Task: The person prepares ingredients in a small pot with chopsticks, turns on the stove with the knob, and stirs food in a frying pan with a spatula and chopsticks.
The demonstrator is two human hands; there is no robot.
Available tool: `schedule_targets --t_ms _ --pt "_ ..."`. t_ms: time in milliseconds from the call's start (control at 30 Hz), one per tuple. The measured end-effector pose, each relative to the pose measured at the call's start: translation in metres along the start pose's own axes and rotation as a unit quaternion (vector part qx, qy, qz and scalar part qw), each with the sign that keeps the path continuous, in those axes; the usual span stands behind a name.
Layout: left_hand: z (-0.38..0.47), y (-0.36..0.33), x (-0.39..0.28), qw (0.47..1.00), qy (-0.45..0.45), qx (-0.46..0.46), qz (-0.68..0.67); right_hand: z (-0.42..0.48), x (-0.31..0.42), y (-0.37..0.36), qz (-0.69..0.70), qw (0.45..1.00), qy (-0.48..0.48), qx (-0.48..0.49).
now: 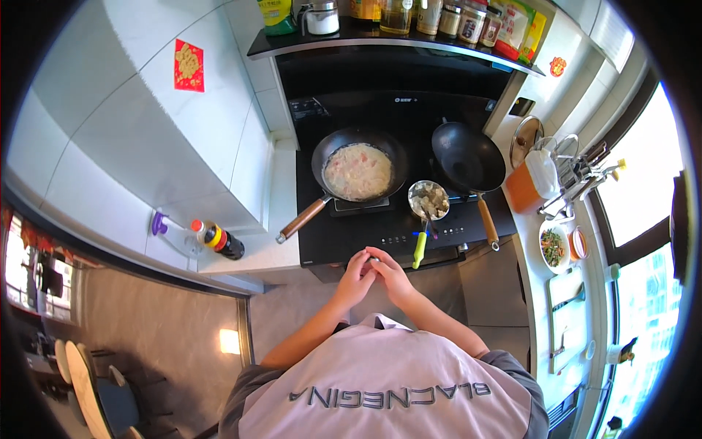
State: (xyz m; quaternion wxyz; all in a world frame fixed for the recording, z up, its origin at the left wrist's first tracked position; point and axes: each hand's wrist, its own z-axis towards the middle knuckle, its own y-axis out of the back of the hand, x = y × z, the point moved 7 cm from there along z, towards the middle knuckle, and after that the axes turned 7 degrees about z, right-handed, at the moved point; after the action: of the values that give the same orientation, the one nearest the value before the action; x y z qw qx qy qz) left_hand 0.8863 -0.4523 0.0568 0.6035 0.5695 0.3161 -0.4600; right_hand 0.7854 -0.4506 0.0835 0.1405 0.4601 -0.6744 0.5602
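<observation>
My left hand [355, 277] and my right hand [390, 273] meet at the fingertips in front of the stove's front edge. A small dark spot shows between the fingers; whether it is a held thing cannot be made out. Beyond them, a wok [359, 171] with a wooden handle holds a pale, creamy liquid with pinkish pieces. To its right is a small saucepan [429, 200] with a lime-green handle, with whitish chunks and a utensil inside. A second dark wok [468, 156] stands at the right, with no food visible in it.
A black cooktop [378, 219] carries the pans. Left of it stands a bottle of dark liquid [224, 241]. Along the right counter are an orange-filled container [529, 184], a bowl of chopped vegetables [553, 248] and a cutting board [567, 321]. Seasoning jars line the shelf [384, 38].
</observation>
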Motion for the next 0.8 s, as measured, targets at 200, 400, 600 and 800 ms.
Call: schedule_targets --t_ms 200,400,600,800 --pt "0.05 0.031 0.011 0.999 0.013 0.037 -0.023 0.059 0.004 -0.019 -0.014 0.999 0.023 -0.028" --pt "0.075 0.029 0.01 0.997 -0.018 0.068 -0.011 0.072 0.019 -0.02 0.012 0.996 0.064 -0.06" --pt "0.08 0.004 0.009 0.989 0.027 0.108 -0.098 0.07 0.046 0.03 -0.117 0.981 0.13 -0.088" --pt "0.088 -0.042 0.032 0.959 0.161 0.177 -0.149 0.009 0.162 0.091 -0.612 0.692 0.318 -0.213"
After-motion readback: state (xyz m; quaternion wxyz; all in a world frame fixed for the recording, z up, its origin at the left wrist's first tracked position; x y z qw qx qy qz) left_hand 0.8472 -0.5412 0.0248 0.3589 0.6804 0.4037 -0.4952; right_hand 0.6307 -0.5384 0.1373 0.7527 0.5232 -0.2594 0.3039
